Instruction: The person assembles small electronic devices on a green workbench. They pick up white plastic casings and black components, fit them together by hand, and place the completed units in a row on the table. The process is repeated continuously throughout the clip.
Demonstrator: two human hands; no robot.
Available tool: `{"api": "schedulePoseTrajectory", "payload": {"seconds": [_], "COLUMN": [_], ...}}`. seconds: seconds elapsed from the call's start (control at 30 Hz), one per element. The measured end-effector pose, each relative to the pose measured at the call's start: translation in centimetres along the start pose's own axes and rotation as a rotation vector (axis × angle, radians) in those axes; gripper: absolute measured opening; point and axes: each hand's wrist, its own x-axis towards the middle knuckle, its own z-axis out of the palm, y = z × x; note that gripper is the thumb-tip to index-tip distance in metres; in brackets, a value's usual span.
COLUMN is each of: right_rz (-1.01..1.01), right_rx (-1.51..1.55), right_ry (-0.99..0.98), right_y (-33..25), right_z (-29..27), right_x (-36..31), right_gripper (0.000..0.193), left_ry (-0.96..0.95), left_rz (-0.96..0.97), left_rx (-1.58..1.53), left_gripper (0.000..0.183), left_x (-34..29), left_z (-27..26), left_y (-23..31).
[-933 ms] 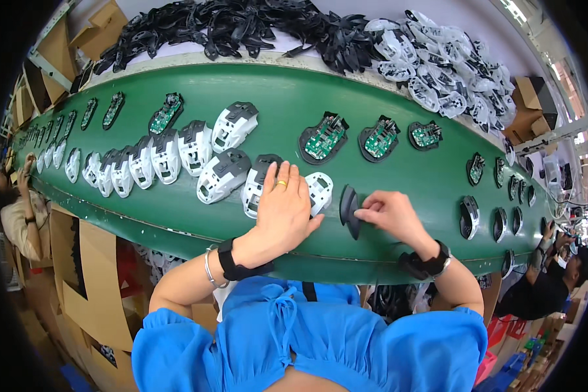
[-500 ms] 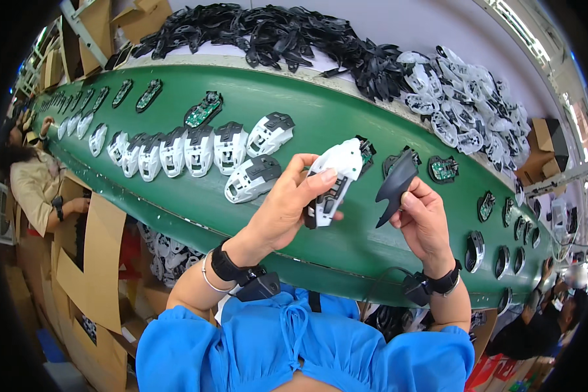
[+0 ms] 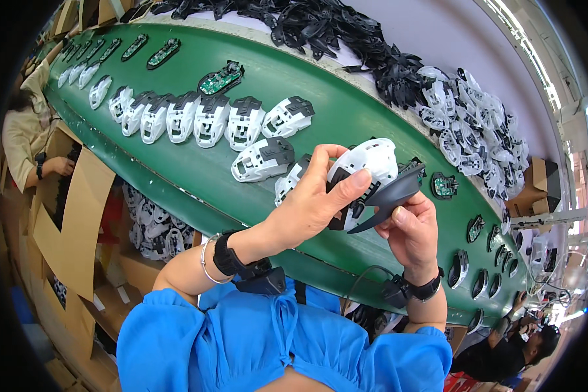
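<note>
A white computer mouse shell (image 3: 375, 159) with dark inner parts is gripped in my left hand (image 3: 313, 202), thumb on its side. My right hand (image 3: 413, 228) pinches a dark, curved mouse cover (image 3: 398, 195) between thumb and fingers. The cover lies against or very close to the shell's open side; I cannot tell whether they touch. Behind my left fingers, another white shell (image 3: 290, 181) is partly hidden. A white-and-grey shell (image 3: 262, 160) rests nearby on the green conveyor belt (image 3: 300, 81). Past the cover is a green circuit board in a black base (image 3: 444, 185).
A row of white shells (image 3: 211, 123) and circuit boards in bases (image 3: 221, 78) stretches left. Piles of black covers (image 3: 320, 26) and white shells (image 3: 477, 124) line the far ledge. Cardboard boxes (image 3: 85, 228) stand at left near one person (image 3: 29, 130); another (image 3: 509, 353) is at right.
My right hand has brought the dark cover leftward to the shell. The shell has turned in my left hand. The whole view has shifted, baring another white shell behind my left hand.
</note>
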Motion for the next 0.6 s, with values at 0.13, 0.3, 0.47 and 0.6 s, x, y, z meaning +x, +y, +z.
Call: {"api": "schedulePoseTrajectory", "payload": {"seconds": [0.13, 0.3, 0.47, 0.6], "right_rz": [-0.079, -0.062, 0.099, 0.127], "right_rx": [-0.013, 0.044, -0.009, -0.094], "right_ry": [0.081, 0.017, 0.063, 0.040], "right_y": [-0.3, -1.2, -2.2, -0.6], "right_z": [1.0, -0.8, 0.0, -0.2], "right_x": [0.4, 0.3, 0.6, 0.6], "right_gripper": [0.029, 0.036, 0.048, 0.038], "left_ry": [-0.039, -0.173, -0.093, -0.187], "left_rz": [-0.017, 0.026, 0.482, 0.619], "left_rx": [-0.061, 0.230, 1.095, 1.287], "left_gripper": [0.065, 0.070, 0.073, 0.078], "left_x": [0.1, 0.1, 0.0, 0.1], "left_z": [-0.4, -2.2, -2.5, -2.6], "left_y": [0.2, 1.0, 2.3, 2.4]}}
